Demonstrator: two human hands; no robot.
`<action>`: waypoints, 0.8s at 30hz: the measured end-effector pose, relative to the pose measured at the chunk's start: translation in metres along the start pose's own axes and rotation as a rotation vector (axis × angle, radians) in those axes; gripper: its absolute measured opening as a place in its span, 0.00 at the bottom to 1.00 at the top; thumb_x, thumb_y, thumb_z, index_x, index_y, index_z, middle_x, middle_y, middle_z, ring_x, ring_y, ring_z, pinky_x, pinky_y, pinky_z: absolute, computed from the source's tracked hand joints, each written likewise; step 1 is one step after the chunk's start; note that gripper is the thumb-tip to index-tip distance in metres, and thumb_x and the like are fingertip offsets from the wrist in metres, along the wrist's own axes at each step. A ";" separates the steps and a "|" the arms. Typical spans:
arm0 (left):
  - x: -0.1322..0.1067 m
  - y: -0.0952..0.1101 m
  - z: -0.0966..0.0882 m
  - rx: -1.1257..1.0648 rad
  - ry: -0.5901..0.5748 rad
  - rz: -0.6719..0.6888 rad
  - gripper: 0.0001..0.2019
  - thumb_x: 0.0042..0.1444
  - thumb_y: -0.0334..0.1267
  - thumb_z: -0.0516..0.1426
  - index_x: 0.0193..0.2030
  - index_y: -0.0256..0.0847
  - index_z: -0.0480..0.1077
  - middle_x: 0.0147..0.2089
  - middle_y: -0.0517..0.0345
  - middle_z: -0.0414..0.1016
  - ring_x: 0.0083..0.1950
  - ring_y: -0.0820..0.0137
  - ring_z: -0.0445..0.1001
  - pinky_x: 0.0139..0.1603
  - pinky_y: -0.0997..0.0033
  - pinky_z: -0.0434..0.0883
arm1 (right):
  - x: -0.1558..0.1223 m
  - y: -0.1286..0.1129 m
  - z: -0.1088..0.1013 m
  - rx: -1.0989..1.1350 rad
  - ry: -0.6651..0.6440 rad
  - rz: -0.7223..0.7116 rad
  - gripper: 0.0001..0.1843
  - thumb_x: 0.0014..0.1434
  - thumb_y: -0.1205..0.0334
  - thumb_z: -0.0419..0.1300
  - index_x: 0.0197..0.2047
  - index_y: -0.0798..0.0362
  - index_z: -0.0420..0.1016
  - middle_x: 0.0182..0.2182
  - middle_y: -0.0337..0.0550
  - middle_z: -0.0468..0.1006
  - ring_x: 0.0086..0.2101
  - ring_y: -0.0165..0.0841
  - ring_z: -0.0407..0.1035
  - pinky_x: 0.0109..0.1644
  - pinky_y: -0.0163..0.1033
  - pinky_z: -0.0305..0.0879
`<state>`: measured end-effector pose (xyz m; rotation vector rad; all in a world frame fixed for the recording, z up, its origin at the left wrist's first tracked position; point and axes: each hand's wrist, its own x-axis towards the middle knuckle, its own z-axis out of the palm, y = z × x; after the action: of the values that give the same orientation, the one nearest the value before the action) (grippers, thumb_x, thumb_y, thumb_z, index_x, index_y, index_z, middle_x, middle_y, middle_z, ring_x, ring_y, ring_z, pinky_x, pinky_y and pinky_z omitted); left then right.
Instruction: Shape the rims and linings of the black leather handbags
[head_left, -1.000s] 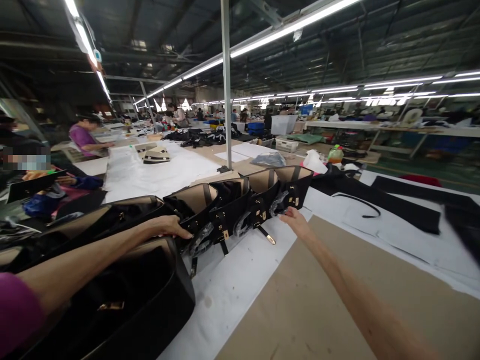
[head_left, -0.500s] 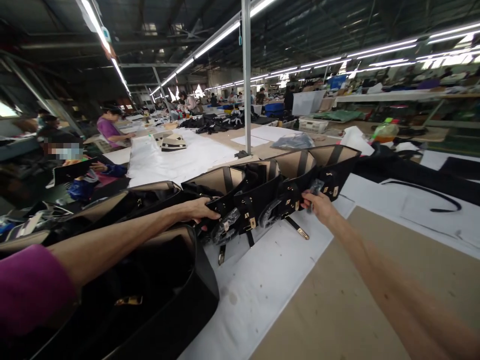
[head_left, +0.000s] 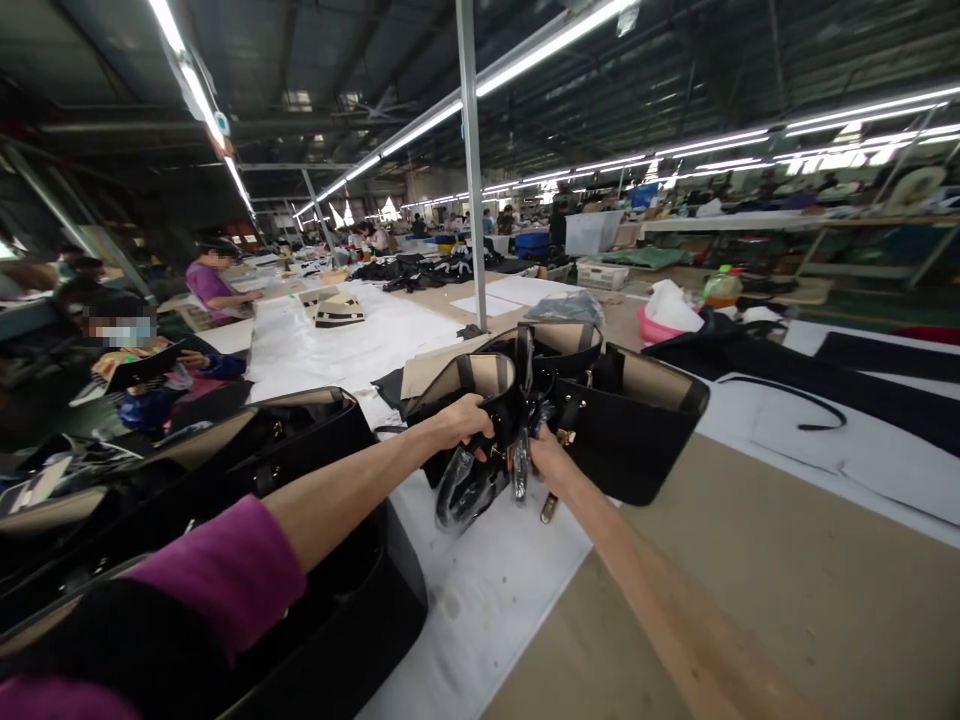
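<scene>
Several black handbags with beige lining and gold fittings stand on the white-covered table (head_left: 480, 600). My left hand (head_left: 466, 420) is closed on the front of a black handbag (head_left: 501, 405), above its plastic-wrapped handle (head_left: 459, 495). Close beside it, my right hand (head_left: 551, 458) has its fingers closed at the front of the right-hand handbag (head_left: 622, 440), by another plastic-wrapped handle (head_left: 520, 468). That right-hand bag is turned at an angle, its side toward me. A gold-tipped strap (head_left: 550, 508) hangs below my right hand. My fingertips are partly hidden among the handles.
More black handbags (head_left: 300, 440) stand in a row at my left. A metal post (head_left: 472, 180) rises behind the bags. A black strap (head_left: 821, 427) lies on white sheets at the right. A person in purple (head_left: 214, 285) and another person (head_left: 150, 370) work at the left.
My hands have come closer together, my right hand moving left and my left hand moving right. The handbags between them are bunched together, and the right-hand one has swung round toward me.
</scene>
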<state>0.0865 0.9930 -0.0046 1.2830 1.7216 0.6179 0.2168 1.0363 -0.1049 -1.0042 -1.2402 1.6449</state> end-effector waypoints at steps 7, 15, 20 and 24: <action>-0.053 0.036 0.004 -0.016 -0.136 0.166 0.12 0.37 0.27 0.55 0.33 0.32 0.63 0.25 0.54 0.72 0.18 0.71 0.70 0.14 0.82 0.60 | -0.070 -0.054 -0.023 0.027 -0.025 -0.100 0.20 0.46 0.61 0.56 0.44 0.50 0.58 0.14 0.27 0.62 0.14 0.24 0.57 0.17 0.30 0.54; -0.175 0.105 0.032 -0.017 -0.263 0.321 0.07 0.38 0.31 0.54 0.28 0.32 0.65 0.21 0.56 0.70 0.17 0.74 0.68 0.15 0.81 0.61 | -0.215 -0.138 -0.053 0.039 0.004 -0.197 0.16 0.48 0.57 0.57 0.39 0.50 0.58 0.13 0.26 0.59 0.15 0.24 0.57 0.24 0.33 0.61; -0.263 0.127 0.089 -0.076 -0.449 0.445 0.04 0.38 0.28 0.52 0.24 0.33 0.66 0.21 0.60 0.68 0.17 0.77 0.66 0.16 0.82 0.63 | -0.342 -0.155 -0.082 -0.173 0.151 -0.135 0.12 0.50 0.54 0.55 0.36 0.52 0.63 0.18 0.34 0.68 0.21 0.29 0.65 0.29 0.35 0.64; -0.316 0.122 0.161 -0.187 -0.611 0.477 0.05 0.36 0.26 0.51 0.23 0.33 0.66 0.21 0.61 0.65 0.19 0.77 0.65 0.18 0.81 0.66 | -0.441 -0.145 -0.123 -0.372 0.341 -0.053 0.12 0.45 0.53 0.59 0.30 0.53 0.70 0.31 0.45 0.75 0.32 0.38 0.69 0.30 0.37 0.67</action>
<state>0.3127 0.7226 0.1241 1.5548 0.8474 0.5581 0.5026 0.6889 0.0636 -1.3987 -1.3461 1.1603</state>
